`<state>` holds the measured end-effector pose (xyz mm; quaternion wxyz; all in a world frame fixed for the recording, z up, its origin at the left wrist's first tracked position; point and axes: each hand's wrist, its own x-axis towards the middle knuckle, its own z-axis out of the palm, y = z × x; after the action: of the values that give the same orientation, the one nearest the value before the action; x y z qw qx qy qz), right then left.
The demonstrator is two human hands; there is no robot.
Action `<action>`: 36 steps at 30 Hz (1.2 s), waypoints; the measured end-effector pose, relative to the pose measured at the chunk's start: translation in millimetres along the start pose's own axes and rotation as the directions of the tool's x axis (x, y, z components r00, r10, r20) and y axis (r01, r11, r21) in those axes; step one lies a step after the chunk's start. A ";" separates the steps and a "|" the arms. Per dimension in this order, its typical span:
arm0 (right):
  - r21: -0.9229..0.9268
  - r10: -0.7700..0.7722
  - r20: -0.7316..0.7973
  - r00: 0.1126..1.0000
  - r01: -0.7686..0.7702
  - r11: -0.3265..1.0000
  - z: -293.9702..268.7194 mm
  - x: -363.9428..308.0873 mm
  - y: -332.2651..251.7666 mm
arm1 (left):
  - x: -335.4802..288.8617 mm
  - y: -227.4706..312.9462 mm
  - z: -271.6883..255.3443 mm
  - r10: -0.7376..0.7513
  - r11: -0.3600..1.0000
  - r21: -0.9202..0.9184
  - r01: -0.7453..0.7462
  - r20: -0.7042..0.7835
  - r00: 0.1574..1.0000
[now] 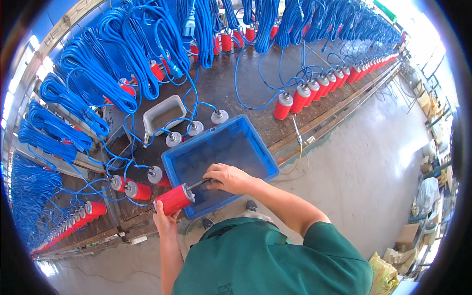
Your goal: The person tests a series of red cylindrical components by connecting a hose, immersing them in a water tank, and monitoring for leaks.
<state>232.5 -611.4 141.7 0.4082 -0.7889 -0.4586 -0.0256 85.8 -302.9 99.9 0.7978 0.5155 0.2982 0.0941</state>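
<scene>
Work apparently midway: held red cylinder in curled left grip by blue tub, pinched dark rod in closed right grip; released neither yet; saw corded cylinders, perhaps finished, lining tabletop.

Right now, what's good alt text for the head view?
The left hand grips a red cylinder; the right hand, over a blue plastic crate, holds a thin rod at the cylinder's grey end. Blue cable coils hang beyond.

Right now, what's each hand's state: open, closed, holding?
Left hand: closed, holding the red cylinder.
Right hand: closed on the dark rod at the cylinder's end.
</scene>
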 end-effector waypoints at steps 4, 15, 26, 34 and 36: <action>0.569 0.624 0.426 0.655 -0.730 0.379 5.7 11.2 -7.0 | 2.5 0.3 7.8 0.006 1.000 0.000 -0.006 0.011 1.000; -0.025 -0.002 -0.164 0.986 -0.002 1.000 6.7 -4.6 5.6 | 5.3 -1.5 0.4 0.013 1.000 -0.018 -0.014 -0.039 0.999; 0.241 0.223 -0.053 0.973 -0.205 0.949 6.7 -8.6 2.1 | 5.2 -2.4 8.6 0.011 1.000 -0.009 -0.011 -0.054 0.999; 0.634 0.641 0.407 0.651 -0.706 0.316 10.9 15.5 -9.6 | 9.3 -1.6 6.1 0.011 1.000 -0.006 -0.011 0.010 1.000; 0.629 0.613 0.244 0.752 -0.604 0.490 19.7 8.8 -11.2 | 11.8 -2.6 1.4 0.000 1.000 -0.008 0.000 0.007 1.000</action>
<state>222.7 -589.3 139.1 0.6496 -0.6948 -0.1244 0.2824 95.7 -299.7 93.5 0.8010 0.5126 0.2948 0.0935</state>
